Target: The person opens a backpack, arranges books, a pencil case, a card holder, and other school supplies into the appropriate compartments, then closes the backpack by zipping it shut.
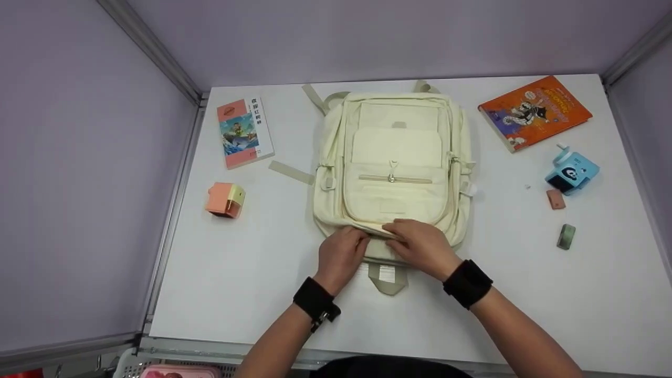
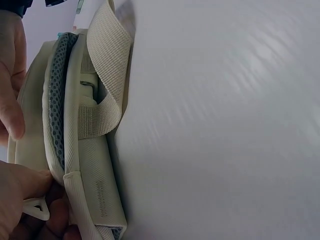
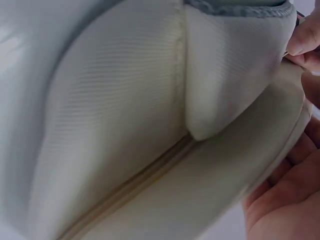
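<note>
A cream backpack [image 1: 396,147] lies flat on the table, front pocket up, its carry loop [image 1: 388,287] towards me. At the near end my left hand [image 1: 340,257] pinches by the backpack's edge; in the left wrist view a pale looped zipper pull [image 2: 37,209] shows between its fingers. Just to the right, my right hand [image 1: 424,245] grips the front panel's near edge, fingers over the fabric and thumb beneath. Grey mesh padding [image 2: 59,95] lines the back side. A closed-looking zipper seam [image 3: 135,192] runs along the side in the right wrist view.
On the left lie a pink-and-white book [image 1: 244,131] and an orange-and-yellow pencil sharpener [image 1: 226,199]. To the right are an orange book [image 1: 535,113], a blue crank sharpener [image 1: 572,170], a small pink block [image 1: 555,199] and a green roll [image 1: 566,236]. Straps [image 1: 291,171] spread beside the backpack.
</note>
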